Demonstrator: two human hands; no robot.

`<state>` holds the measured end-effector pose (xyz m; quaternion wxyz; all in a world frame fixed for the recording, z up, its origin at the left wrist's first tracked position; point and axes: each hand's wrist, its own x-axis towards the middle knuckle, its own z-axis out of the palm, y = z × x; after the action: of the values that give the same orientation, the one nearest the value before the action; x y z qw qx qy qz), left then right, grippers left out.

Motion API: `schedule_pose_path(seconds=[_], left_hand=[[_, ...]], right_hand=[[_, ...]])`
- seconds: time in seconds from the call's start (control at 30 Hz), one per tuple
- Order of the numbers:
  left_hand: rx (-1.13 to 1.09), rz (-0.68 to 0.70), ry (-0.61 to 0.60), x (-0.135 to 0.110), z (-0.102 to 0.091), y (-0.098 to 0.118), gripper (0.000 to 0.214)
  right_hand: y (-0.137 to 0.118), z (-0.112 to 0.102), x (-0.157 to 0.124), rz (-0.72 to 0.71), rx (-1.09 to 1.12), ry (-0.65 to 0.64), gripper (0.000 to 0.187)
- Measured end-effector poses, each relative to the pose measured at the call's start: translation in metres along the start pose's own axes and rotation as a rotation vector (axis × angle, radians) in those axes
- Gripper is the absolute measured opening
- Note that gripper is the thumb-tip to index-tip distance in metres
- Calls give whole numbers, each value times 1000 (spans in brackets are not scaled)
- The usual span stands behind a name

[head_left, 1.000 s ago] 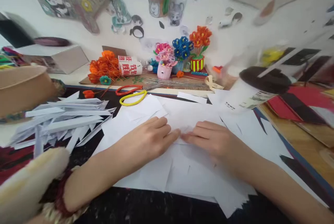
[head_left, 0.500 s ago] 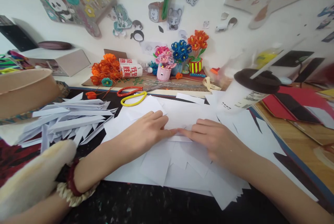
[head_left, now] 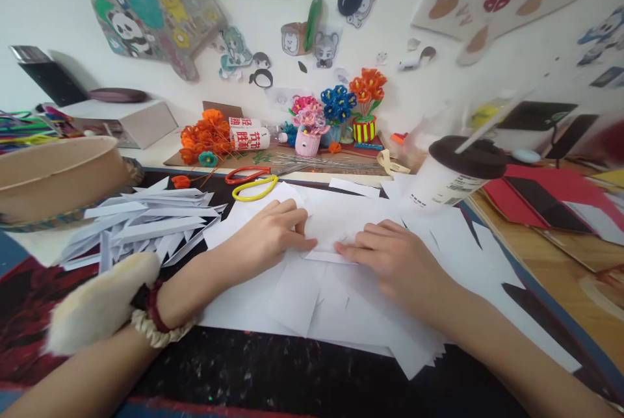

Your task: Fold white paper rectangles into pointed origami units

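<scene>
A small sheet of white paper [head_left: 329, 256] with a narrow folded edge lies between my hands on a spread of loose white sheets [head_left: 292, 298]. My left hand [head_left: 283, 229] presses the left end of the fold with thumb and fingertip, the other fingers curled in. On the right end, my right hand [head_left: 383, 252] holds the fold down with its fingers bent and closed. A gap of paper shows between the two thumbs. Beyond my left wrist, which wears a fluffy scrunchie, sits a pile of folded paper strips [head_left: 151, 226].
Scissors [head_left: 254, 188] with red and yellow handles lie behind the papers. A lidded cup [head_left: 448, 174] with a straw stands at the right. Orange flowers [head_left: 207, 135] and small flower pots line the back, with a round basket [head_left: 53, 174] at the left.
My thumbs, close together before at the middle of the fold, have moved apart, the left one leftward. The whole view has shifted slightly.
</scene>
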<state>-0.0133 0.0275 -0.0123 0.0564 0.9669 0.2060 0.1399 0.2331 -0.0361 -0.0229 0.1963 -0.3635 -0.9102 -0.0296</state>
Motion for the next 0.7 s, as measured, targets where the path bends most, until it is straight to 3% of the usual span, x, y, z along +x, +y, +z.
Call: schedule_pose_path(seconds=[0.13, 0.33, 0.53, 0.7], left_hand=[[-77, -111, -40, 0, -9, 3, 41], [-279, -293, -25, 3, -13, 13, 13], [-286, -367, -32, 9, -3, 14, 10], [-297, -396, -44, 9, -5, 14, 12]], right_hand=[[3, -1, -4, 69, 78, -3, 64], [5, -6, -3, 194, 202, -45, 60], [-1, -12, 3, 374, 333, -39, 36], [-2, -4, 10, 464, 383, -5, 10]])
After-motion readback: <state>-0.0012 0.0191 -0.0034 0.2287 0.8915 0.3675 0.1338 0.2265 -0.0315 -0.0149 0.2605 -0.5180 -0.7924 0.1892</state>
